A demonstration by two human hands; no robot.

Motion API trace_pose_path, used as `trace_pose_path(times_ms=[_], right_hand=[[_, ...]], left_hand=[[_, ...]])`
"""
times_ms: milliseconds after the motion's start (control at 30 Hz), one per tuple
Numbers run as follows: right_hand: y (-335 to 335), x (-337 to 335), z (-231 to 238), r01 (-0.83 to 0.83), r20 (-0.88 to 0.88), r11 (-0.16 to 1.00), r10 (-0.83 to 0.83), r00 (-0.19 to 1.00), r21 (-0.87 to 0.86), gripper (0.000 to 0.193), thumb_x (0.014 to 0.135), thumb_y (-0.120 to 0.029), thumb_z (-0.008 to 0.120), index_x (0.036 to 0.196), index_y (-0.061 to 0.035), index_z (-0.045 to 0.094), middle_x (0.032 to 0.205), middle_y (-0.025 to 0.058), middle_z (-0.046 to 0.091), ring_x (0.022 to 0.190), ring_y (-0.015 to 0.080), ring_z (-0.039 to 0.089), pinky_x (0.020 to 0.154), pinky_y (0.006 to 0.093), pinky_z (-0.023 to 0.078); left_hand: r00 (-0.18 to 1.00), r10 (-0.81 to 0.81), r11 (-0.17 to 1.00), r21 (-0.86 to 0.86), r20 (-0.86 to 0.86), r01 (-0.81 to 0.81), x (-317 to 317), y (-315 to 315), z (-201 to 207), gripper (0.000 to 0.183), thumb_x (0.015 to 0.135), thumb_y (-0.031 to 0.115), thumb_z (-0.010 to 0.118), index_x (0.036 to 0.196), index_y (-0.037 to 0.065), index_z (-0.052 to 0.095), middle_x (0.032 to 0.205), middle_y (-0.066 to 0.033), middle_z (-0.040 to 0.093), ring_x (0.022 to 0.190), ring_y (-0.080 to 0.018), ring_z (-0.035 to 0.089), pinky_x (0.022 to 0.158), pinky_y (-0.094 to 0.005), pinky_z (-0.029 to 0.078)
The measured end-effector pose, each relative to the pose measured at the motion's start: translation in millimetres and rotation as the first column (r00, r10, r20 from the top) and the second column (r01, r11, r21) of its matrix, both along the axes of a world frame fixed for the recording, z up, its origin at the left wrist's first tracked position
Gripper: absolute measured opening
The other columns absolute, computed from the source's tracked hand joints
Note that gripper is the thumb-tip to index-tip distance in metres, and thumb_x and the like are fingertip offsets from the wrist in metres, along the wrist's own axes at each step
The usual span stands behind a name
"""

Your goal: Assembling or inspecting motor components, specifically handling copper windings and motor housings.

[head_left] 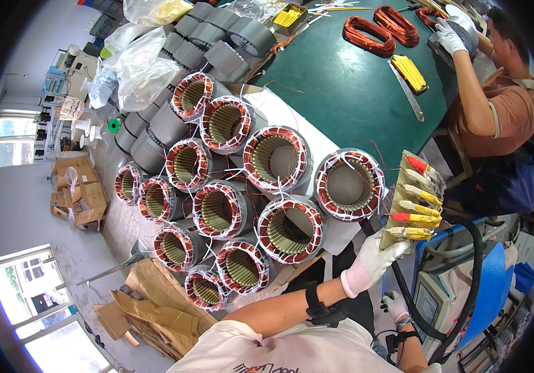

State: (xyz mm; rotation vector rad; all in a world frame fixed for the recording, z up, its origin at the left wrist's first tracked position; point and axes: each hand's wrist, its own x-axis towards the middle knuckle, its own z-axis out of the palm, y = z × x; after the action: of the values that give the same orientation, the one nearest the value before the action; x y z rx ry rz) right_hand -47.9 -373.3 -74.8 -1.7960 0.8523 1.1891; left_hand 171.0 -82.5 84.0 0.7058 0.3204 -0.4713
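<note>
My left hand, in a white glove, is closed at the lower end of a beige board lined with yellow and red clips. Just left of the board stands a motor stator with red windings and white lacing, its round bore facing up. Another wound stator is beside it, nearer to me. Lower down, my right hand, also gloved, hangs next to a boxy machine with a screen. Its fingers are loosely apart and nothing shows in them.
Several more wound stators crowd the bench to the left, with bare grey cores behind. A green table holds copper coils and yellow strips. A co-worker sits at far right. Thick black hose loops by the machine.
</note>
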Motion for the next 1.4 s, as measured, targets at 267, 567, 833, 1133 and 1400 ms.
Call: trace_pose_path(times_ms=[267, 567, 833, 1133, 1400], right_hand=[[-1.0, -2.2, -0.6, 0.008, 0.015, 1.0, -0.009, 1.0, 0.013, 0.036, 0.095, -0.009, 0.06, 0.127, 0.0054, 0.059, 0.095, 0.013, 0.071, 0.07, 0.0203, 0.071, 0.058, 0.0303, 0.054], [-3.6, -6.1, -5.9, 0.002, 0.013, 1.0, -0.002, 1.0, 0.016, 0.035, 0.095, -0.009, 0.06, 0.127, 0.0053, 0.059, 0.095, 0.0131, 0.07, 0.07, 0.0201, 0.071, 0.058, 0.0306, 0.054], [-7.5, -10.3, -11.3, 0.003, 0.017, 0.999, -0.004, 1.0, 0.033, 0.035, 0.096, -0.009, 0.06, 0.128, 0.0047, 0.058, 0.094, 0.0126, 0.07, 0.07, 0.0202, 0.07, 0.057, 0.0305, 0.054], [-5.7, -8.3, -9.3, -0.002, 0.001, 1.0, 0.002, 1.0, 0.016, 0.035, 0.096, -0.009, 0.059, 0.128, 0.0044, 0.058, 0.094, 0.0122, 0.071, 0.069, 0.0202, 0.071, 0.056, 0.0309, 0.054], [-2.6, -6.2, -5.6, -0.018, 0.024, 1.0, 0.018, 1.0, 0.015, 0.035, 0.095, -0.009, 0.06, 0.127, 0.0047, 0.059, 0.093, 0.0128, 0.071, 0.069, 0.0204, 0.072, 0.056, 0.0305, 0.055]], left_hand=[[1.0, 0.002, 1.0, -0.006, 0.008, -0.002, -1.5, -1.0, -2.4, 0.032, 0.097, 0.016, 0.065, 0.127, 0.005, 0.061, 0.107, 0.0025, 0.065, 0.091, -0.0056, 0.057, 0.082, -0.0242, 0.048], [1.0, 0.013, 1.0, 0.001, 0.006, -0.013, -1.2, -1.1, -1.3, 0.031, 0.098, 0.016, 0.065, 0.126, 0.004, 0.062, 0.107, 0.0034, 0.065, 0.092, -0.0053, 0.057, 0.082, -0.0242, 0.048], [1.0, 0.008, 1.0, 0.016, 0.005, -0.009, -2.0, -2.1, -3.3, 0.03, 0.097, 0.016, 0.065, 0.125, 0.005, 0.063, 0.104, 0.0037, 0.065, 0.09, -0.0051, 0.056, 0.08, -0.0238, 0.047], [1.0, 0.003, 1.0, 0.009, 0.004, -0.003, -1.1, -1.0, -2.3, 0.03, 0.097, 0.014, 0.065, 0.126, 0.004, 0.062, 0.107, 0.0028, 0.065, 0.092, -0.0051, 0.057, 0.082, -0.0237, 0.048], [1.0, -0.018, 0.999, -0.039, -0.016, 0.017, -1.2, 0.1, -3.3, 0.032, 0.097, 0.013, 0.065, 0.128, 0.004, 0.061, 0.111, 0.0026, 0.065, 0.094, -0.0053, 0.058, 0.084, -0.0235, 0.048]])
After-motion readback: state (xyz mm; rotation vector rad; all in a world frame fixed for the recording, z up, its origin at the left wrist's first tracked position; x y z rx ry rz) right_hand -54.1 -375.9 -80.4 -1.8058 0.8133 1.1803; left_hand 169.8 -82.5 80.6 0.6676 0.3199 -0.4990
